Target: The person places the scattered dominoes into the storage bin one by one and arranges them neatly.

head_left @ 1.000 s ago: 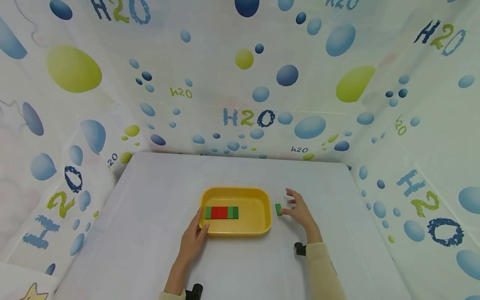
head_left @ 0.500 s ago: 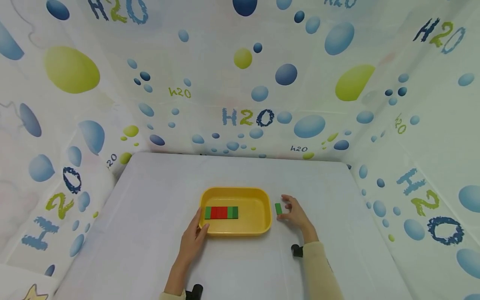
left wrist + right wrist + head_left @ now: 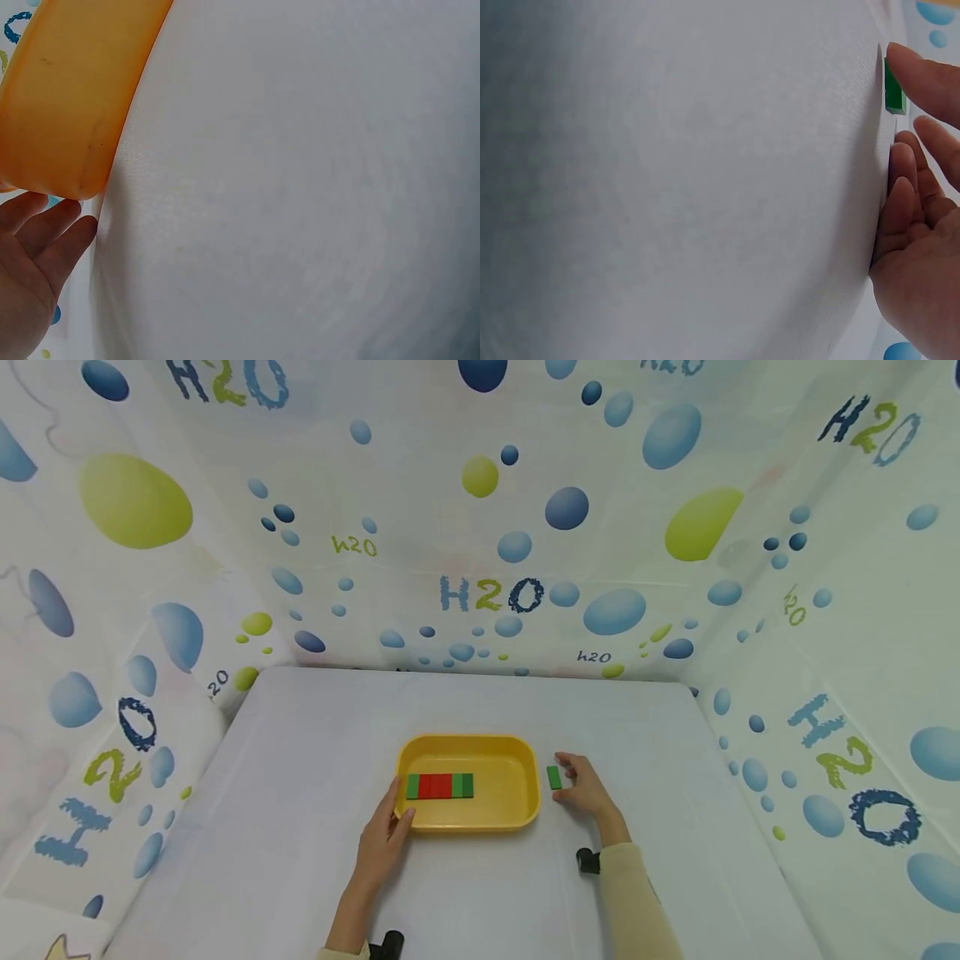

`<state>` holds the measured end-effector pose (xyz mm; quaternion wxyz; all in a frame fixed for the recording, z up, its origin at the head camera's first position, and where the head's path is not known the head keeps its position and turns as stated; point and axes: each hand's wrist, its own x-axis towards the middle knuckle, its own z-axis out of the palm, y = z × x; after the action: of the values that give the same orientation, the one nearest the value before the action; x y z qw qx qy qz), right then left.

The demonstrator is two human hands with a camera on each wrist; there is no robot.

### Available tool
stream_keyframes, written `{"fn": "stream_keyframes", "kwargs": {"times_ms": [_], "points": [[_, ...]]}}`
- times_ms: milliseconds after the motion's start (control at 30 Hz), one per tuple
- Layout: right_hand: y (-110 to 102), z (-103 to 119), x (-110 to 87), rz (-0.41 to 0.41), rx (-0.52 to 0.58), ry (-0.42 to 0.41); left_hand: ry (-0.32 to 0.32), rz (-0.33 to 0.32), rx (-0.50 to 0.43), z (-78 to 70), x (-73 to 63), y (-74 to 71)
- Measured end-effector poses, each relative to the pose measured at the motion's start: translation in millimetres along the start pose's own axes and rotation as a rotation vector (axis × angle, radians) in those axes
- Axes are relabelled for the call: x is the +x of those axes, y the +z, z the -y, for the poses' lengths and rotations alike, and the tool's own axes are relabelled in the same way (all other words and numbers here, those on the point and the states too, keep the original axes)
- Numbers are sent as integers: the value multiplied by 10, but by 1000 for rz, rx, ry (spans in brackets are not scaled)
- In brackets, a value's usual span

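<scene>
A yellow tray [image 3: 495, 820] lies on the white table, with a row of green and red blocks [image 3: 439, 786] set side by side in its left half. My left hand [image 3: 380, 846] holds its front left corner, thumb over the rim and fingers along the outer side; in the left wrist view, fingertips [image 3: 69, 205] meet the tray wall [image 3: 71, 105]. Right of the tray, a single green block [image 3: 553, 777] lies on the table. Around it my right hand [image 3: 588, 791] is spread, thumb near its front end and index finger by its far end. The right wrist view has the thumb overlapping the green block [image 3: 894, 88].
White cloth covers the table [image 3: 315, 735]. Behind and at both sides hang white curtains [image 3: 420, 485] printed with blue and green dots and H2O lettering. Black wrist devices [image 3: 387, 946] show at both sleeves.
My right hand has shifted slightly left, its index finger and thumb now nearer the two ends of the lone green block. The left hand and tray stay in place; the head view drifts slightly.
</scene>
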<state>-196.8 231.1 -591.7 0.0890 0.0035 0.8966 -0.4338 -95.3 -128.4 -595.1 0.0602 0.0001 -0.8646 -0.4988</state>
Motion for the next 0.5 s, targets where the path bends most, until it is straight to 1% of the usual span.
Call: {"fn": "stream_keyframes", "kwargs": {"times_ms": [167, 300, 400, 500], "points": [[9, 6, 5, -5, -21, -5, -3, 7, -5, -9, -6, -9], [9, 15, 14, -7, -49, -16, 2, -4, -3, -12, -9, -2], [17, 24, 17, -3, -60, 0, -4, -5, -7, -9, -10, -1], [27, 33, 19, -2, -67, 15, -17, 9, -15, -13, -10, -6]]}}
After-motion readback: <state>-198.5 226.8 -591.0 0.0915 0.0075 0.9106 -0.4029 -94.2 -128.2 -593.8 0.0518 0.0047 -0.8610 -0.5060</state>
